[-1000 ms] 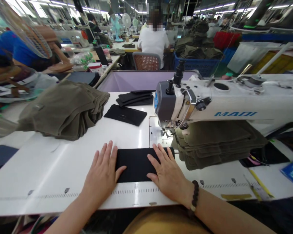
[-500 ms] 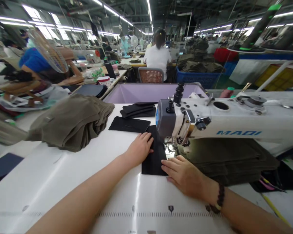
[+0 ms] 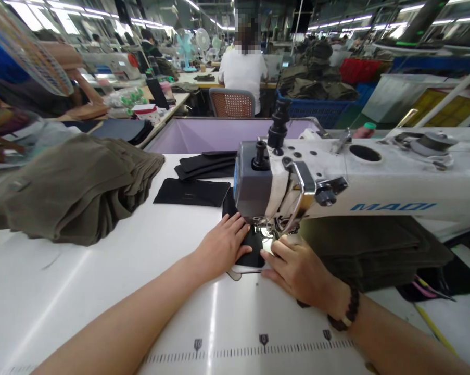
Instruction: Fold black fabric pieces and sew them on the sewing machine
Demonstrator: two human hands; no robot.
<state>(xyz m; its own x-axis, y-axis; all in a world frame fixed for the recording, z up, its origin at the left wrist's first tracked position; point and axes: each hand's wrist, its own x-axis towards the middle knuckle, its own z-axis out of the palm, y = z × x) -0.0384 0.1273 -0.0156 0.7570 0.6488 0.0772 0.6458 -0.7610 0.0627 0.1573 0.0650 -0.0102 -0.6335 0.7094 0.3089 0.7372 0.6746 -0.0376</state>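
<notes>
A black fabric piece (image 3: 251, 254) lies beside the needle plate (image 3: 266, 240) of a white sewing machine (image 3: 375, 182), partly under its dark head. My left hand (image 3: 224, 244) rests flat on this piece, fingers spread, left of the needle area. Close to the needle plate, my right hand (image 3: 303, 268) touches the fabric's right edge; its fingers are bent but apart. The presser foot area is partly covered by the machine head and my right fingers. Another black piece (image 3: 191, 192) lies flat farther back, in front of several stacked black pieces (image 3: 207, 165).
A heap of olive fabric (image 3: 74, 187) is at the left. More olive pieces (image 3: 367, 250) lie under the machine arm. Beyond the table's back edge is a lilac bin (image 3: 203, 136). Pink-handled snippers (image 3: 426, 285) lie at right; a person in white (image 3: 242, 70) sits ahead.
The black fabric has shifted right and slightly forward, farther under the machine head. My left hand moved with it. My right hand came nearer the needle plate, its fingers more bent. The view shifted.
</notes>
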